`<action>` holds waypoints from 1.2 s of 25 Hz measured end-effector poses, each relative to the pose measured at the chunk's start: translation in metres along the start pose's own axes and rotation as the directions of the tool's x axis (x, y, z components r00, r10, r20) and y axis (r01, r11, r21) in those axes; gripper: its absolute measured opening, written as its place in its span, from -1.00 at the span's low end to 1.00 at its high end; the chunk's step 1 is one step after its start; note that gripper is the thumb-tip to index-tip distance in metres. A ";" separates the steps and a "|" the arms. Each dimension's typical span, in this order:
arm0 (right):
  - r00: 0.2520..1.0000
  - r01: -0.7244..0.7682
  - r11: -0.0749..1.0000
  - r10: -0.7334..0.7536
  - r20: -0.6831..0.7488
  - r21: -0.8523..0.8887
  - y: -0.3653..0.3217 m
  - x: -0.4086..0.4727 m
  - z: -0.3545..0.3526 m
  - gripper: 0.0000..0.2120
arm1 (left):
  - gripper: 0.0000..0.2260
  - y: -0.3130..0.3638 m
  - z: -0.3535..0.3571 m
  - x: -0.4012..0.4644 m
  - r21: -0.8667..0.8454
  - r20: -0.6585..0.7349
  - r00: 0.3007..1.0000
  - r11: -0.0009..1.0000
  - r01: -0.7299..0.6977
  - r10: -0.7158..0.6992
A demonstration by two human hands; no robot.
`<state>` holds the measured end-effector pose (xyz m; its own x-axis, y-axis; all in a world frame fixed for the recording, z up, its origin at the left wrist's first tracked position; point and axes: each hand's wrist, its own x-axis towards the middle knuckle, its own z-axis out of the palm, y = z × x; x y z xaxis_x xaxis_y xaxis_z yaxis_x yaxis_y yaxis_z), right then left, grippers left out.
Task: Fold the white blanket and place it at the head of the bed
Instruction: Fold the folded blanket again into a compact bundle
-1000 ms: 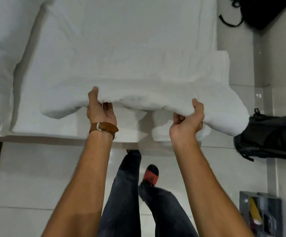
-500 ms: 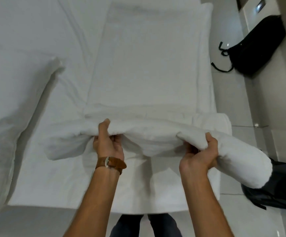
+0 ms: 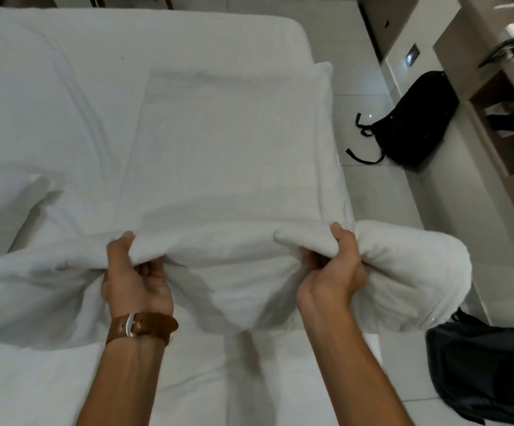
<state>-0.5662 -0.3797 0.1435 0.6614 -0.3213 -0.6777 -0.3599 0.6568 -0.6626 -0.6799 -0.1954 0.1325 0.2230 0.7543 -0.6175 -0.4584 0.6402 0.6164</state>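
Observation:
The white blanket (image 3: 231, 142) lies in a long folded strip down the right side of the bed (image 3: 65, 87). Its near end is lifted off the mattress. My left hand (image 3: 134, 275), with a brown watch strap on the wrist, grips the raised edge left of centre. My right hand (image 3: 335, 265) grips the same edge further right. The blanket's right corner bulges past the bed's side over the floor, and its left part sags onto the sheet.
A white pillow (image 3: 0, 207) lies at the left. A black backpack (image 3: 415, 118) rests on the tiled floor to the right, and a dark bag (image 3: 489, 370) sits at the lower right. A beige cabinet (image 3: 495, 87) lines the right wall.
Both hands have carried the blanket's near edge up and forward over the bed. The view has tilted up, so my legs and the floor below are out of sight.

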 end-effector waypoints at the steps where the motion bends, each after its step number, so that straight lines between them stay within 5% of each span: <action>1: 0.999 0.005 1.000 -0.006 0.050 0.021 -0.002 0.008 0.021 -0.77 | -0.86 0.000 0.019 0.012 -0.006 0.044 0.999 1.000 -0.006 0.006; 4: 0.969 -0.007 0.999 -0.001 0.246 0.031 -0.012 0.048 0.109 -0.90 | -0.89 0.002 0.104 0.068 -0.042 0.250 0.968 0.999 0.013 -0.002; 6: 0.898 -0.027 0.997 0.058 0.437 -0.076 -0.022 0.080 0.163 -0.69 | -0.92 0.003 0.161 0.100 0.050 0.359 0.933 0.999 -0.017 -0.002; 8: 0.797 0.040 0.955 0.148 0.586 -0.295 -0.019 0.111 0.184 -0.51 | -0.83 -0.012 0.184 0.134 0.329 0.368 0.929 0.941 -0.081 -0.049; 10: 0.747 0.134 0.868 0.228 0.624 -0.478 0.008 0.138 0.164 -0.50 | -0.53 -0.045 0.158 0.171 0.718 0.322 0.945 0.665 -0.207 -0.054; 11: 0.744 0.173 0.813 0.262 0.615 -0.556 0.029 0.150 0.141 -0.52 | -0.41 -0.066 0.127 0.186 0.862 0.354 0.934 0.407 -0.303 -0.056; 13: 0.772 0.249 0.716 0.259 0.580 -0.652 0.073 0.170 0.083 -0.51 | -0.34 -0.104 0.047 0.200 0.883 0.436 0.889 -0.125 -0.452 -0.139; 14: 0.802 0.272 0.696 0.219 0.556 -0.665 0.090 0.174 0.053 -0.53 | -0.35 -0.117 0.010 0.200 0.824 0.480 0.867 -0.268 -0.498 -0.136; 15: 0.845 0.258 0.703 0.168 0.508 -0.662 0.104 0.176 0.027 -0.57 | -0.36 -0.124 -0.020 0.195 0.803 0.515 0.852 -0.298 -0.517 -0.091; 17: 0.930 0.212 0.748 0.044 0.366 -0.629 0.123 0.173 -0.020 -0.71 | -0.45 -0.132 -0.062 0.179 0.783 0.595 0.801 -0.274 -0.559 0.067; 19: 0.983 0.134 0.768 -0.023 0.183 -0.626 0.137 0.161 -0.054 -0.86 | -0.54 -0.138 -0.077 0.157 0.851 0.524 0.810 -0.203 -0.484 0.265; 21: 0.998 -0.038 0.808 0.065 0.025 -0.587 0.146 0.152 -0.064 -0.86 | -0.51 -0.140 -0.076 0.150 0.953 0.143 0.902 0.188 -0.236 0.407; 23: 0.964 -0.244 0.872 0.265 -0.011 -0.425 0.147 0.161 -0.055 -0.55 | -0.37 -0.131 -0.066 0.155 0.662 -0.307 0.944 0.739 0.122 0.120; 24: 0.940 -0.314 0.888 0.342 0.024 -0.335 0.140 0.165 -0.045 -0.30 | -0.34 -0.126 -0.063 0.164 0.404 -0.316 0.942 0.882 0.243 -0.114; 26: 0.915 -0.373 0.890 0.400 0.058 -0.263 0.132 0.185 -0.034 0.09 | -0.38 -0.114 -0.064 0.180 0.187 -0.166 0.932 0.917 0.351 -0.323; 30: 0.967 -0.252 0.898 0.248 -0.057 -0.362 0.107 0.174 -0.030 -0.33 | -0.50 -0.092 -0.081 0.193 0.296 -0.127 0.957 0.911 0.289 -0.262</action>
<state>-0.5092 -0.3854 -0.0552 0.5127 -0.1871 -0.8379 -0.7274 0.4237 -0.5397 -0.6643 -0.1207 -0.0832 0.2241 0.5350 -0.8146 -0.0985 0.8440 0.5272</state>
